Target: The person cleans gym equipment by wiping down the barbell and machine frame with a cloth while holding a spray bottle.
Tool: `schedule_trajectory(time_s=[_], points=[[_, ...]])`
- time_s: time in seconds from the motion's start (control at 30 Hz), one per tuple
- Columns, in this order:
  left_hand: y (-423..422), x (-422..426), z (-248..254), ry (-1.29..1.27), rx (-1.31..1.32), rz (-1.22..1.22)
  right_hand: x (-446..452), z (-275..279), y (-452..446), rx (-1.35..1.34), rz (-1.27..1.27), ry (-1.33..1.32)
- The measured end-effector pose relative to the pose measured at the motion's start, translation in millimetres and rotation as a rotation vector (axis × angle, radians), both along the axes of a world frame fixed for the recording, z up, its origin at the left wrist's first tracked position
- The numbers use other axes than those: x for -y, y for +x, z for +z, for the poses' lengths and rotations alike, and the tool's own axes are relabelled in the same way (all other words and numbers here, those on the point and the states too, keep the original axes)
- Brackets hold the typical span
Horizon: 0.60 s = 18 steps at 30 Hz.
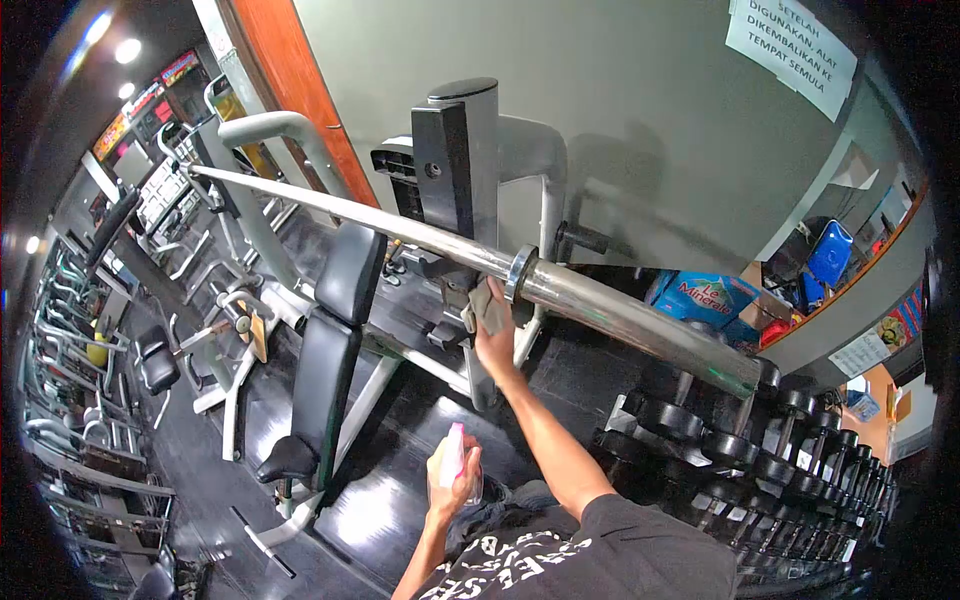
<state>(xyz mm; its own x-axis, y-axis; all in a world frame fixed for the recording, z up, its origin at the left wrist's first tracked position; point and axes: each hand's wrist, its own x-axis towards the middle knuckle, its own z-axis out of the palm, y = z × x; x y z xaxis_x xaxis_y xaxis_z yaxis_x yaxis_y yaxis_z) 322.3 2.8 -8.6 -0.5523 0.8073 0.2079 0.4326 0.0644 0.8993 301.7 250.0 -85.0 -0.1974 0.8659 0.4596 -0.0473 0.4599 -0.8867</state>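
Observation:
My right hand (493,345) is closed on a greyish-brown cloth (487,308), reaching up under the steel barbell (400,232) just beside its collar (520,272). Whether the cloth touches the bar or the rack part behind it, I cannot tell. Lower down, my left hand (452,487) is wrapped round a spray bottle with a white and pink top (456,445); fingers hide most of its body. The barbell runs diagonally across the view, its thick sleeve (640,325) pointing to the lower right.
A black padded bench (325,370) stands left of my hands, by a grey upright (455,165). Racked dumbbells (730,448) fill the lower right, below a blue box (705,293). More gym machines (80,400) line the left. A paper sign (795,50) hangs on the wall.

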Motion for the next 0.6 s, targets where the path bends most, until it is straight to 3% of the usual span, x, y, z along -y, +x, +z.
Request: schedule_trajectory(time_s=[0.03, 0.17, 0.27, 0.3, 0.33, 0.37, 0.43, 0.47, 0.5, 0.6], points=[[-0.3, 1.6, 1.2, -0.049, 0.022, -0.007, 12.8, 11.9, -0.8, -0.008, -0.105, 0.178], [1.0, -1.6, -1.2, -0.034, 0.064, 0.019, 33.2, -48.6, 7.4, 0.010, -0.107, 0.110], [1.5, -3.1, -2.3, -0.059, 0.065, -0.033, 14.1, -118.6, 23.1, 0.022, 0.027, -0.237], [1.8, -2.6, -1.8, -0.060, 0.064, -0.035, 9.5, -103.9, 29.0, 0.024, 0.031, -0.314], [2.2, -1.8, -0.8, -0.071, 0.086, -0.041, 7.9, -89.6, 37.4, -0.246, 0.036, -0.702], [2.1, -1.3, -0.4, -0.082, 0.107, -0.047, -11.7, -93.3, 36.1, -0.318, -0.013, -0.734], [2.6, -0.2, -1.7, -0.044, 0.132, -0.045, -46.3, -59.8, 35.4, -0.256, -0.131, -0.637], [3.5, 0.6, 1.9, -0.011, 0.072, -0.039, -76.6, -62.2, 31.0, -0.293, -0.069, -0.455], [3.0, 2.3, 3.9, 0.021, 0.012, -0.034, -80.8, -29.5, 26.3, -0.448, 0.040, -0.506], [-1.7, 13.2, -10.5, -0.007, 0.017, -0.007, -145.6, -30.4, 7.9, -0.108, 0.139, 0.130]])
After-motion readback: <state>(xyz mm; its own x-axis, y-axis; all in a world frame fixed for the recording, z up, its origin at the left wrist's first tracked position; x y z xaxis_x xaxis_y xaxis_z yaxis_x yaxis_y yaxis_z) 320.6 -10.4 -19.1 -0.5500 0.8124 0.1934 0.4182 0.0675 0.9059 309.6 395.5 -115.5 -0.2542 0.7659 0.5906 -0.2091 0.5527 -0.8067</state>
